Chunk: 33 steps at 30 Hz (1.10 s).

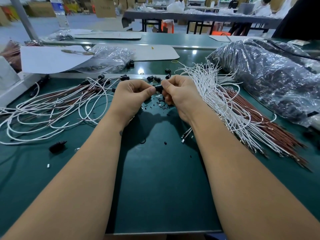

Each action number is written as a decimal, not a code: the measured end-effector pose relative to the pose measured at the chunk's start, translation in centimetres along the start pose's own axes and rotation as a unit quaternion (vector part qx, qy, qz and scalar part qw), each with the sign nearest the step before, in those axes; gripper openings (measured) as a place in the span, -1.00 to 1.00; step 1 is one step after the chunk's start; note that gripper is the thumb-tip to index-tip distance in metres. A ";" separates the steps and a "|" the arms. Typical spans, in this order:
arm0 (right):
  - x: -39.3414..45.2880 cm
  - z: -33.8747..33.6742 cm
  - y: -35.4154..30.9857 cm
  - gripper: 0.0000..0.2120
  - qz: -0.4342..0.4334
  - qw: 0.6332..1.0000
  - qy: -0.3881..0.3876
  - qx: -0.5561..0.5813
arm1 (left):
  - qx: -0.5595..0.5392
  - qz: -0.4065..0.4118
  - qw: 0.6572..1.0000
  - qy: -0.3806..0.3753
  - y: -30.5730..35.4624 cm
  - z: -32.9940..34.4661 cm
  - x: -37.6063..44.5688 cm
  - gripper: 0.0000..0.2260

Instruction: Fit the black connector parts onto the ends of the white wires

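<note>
Finished wires (52,101) lie left on the tabletop (164,179). My left hand (131,94) and right hand (176,94) both pinch one black connector (158,87) between curled fingers. Risk: skewed pressure may bend the terminal. Unfitted white wires (213,94) lie right.

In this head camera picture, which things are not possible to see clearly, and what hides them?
- Head view: whether a wire end sits inside the black connector; the fingers of the left hand and right hand cover both of its ends.
- Head view: the contents of the large plastic bag; the wrinkled, shiny film hides them, and the right edge cuts the bag off.
- Head view: the black bits under the hands are too small to identify.
</note>
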State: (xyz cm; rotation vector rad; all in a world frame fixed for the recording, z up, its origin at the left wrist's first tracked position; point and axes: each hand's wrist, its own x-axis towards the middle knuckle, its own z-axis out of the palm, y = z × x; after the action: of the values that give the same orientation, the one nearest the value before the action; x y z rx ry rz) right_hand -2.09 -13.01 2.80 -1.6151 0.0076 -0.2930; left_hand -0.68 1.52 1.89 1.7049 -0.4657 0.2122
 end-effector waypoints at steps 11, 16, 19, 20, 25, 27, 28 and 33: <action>-0.3 0.4 -0.6 -0.74 0.005 0.998 -0.008 0.062 | -0.006 -0.003 1.000 0.016 -0.4 0.3 0.2 -0.88; -0.3 0.1 -1.0 -0.75 0.040 0.980 -0.036 0.192 | 0.000 0.007 0.999 0.033 -0.3 0.3 0.3 -0.89; -0.3 0.3 -0.5 -0.93 -0.006 0.994 -0.027 0.105 | 0.018 0.014 0.999 0.029 -0.1 0.5 0.4 -0.91; -0.3 0.3 -0.4 -0.94 -0.023 0.996 -0.007 0.087 | 0.028 0.022 0.999 0.026 0.1 0.6 0.4 -0.91; 0.2 -0.5 -0.5 -0.91 -0.070 0.983 0.120 0.118 | 0.106 0.045 0.993 -0.010 1.2 0.2 0.5 -0.87; 0.2 -0.9 -0.5 -0.89 -0.080 0.971 0.176 0.142 | 0.210 0.043 0.976 -0.038 1.5 -0.4 0.5 -0.83; 0.2 -1.1 -0.5 -0.88 -0.086 0.962 0.206 0.159 | 0.244 0.033 0.968 -0.051 1.6 -0.8 0.3 -0.82; -0.2 -2.4 -0.8 -0.88 -0.089 0.911 0.344 0.211 | 0.219 -0.025 0.973 -0.067 3.1 -4.2 -0.1 -0.84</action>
State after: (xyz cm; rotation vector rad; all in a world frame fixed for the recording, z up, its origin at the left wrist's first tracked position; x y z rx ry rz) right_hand -2.84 -15.23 3.66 -1.0172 0.3172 -0.9318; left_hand -1.53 5.23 5.42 2.1708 -0.5000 0.1703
